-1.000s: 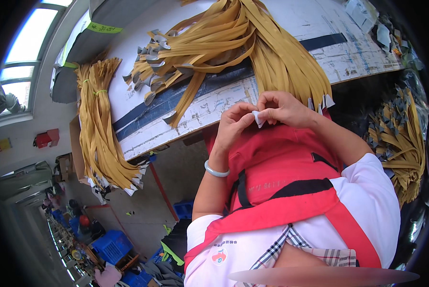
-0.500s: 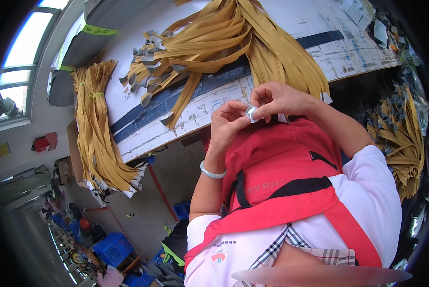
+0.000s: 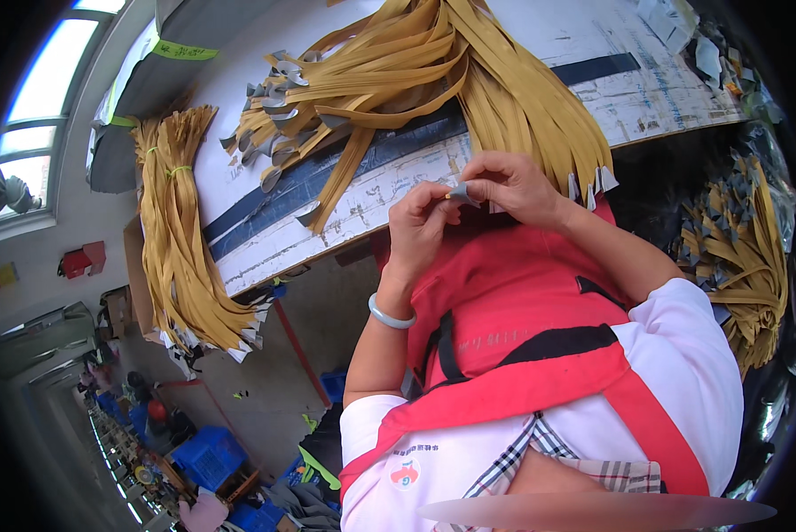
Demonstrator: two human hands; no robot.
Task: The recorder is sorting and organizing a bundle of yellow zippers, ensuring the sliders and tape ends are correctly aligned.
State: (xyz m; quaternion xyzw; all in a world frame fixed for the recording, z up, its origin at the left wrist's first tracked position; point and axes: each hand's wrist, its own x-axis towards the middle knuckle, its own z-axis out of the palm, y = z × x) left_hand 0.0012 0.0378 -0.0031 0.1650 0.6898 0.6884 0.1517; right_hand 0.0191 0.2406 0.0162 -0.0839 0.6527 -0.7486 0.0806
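Observation:
Just in front of the table edge, my two hands meet over a small grey end tab (image 3: 462, 192) with a bit of yellow at its left side. My left hand (image 3: 420, 222) pinches the yellow side between thumb and fingertips. The thumb and forefinger of my right hand (image 3: 515, 188) are closed on the grey part. Whatever strip hangs from the tab is hidden by my hands. Beyond them lies a big bunch of mustard-yellow zipper strips (image 3: 531, 97), draped over the table, many with curled grey tabs (image 3: 278, 106). White-tipped ends hang beside my right wrist.
The white, worn table (image 3: 664, 97) carries dark blue tape bands. A tied yellow bundle (image 3: 172, 239) hangs over its left end, by a grey box (image 3: 136, 97). More strips (image 3: 739, 266) hang at the right. Blue crates (image 3: 210, 457) stand on the floor, lower left.
The grey tab has turned from a shiny, rounded shape to a flatter one, with yellow now showing at its left. My right hand has shifted slightly, uncovering more white-tipped ends.

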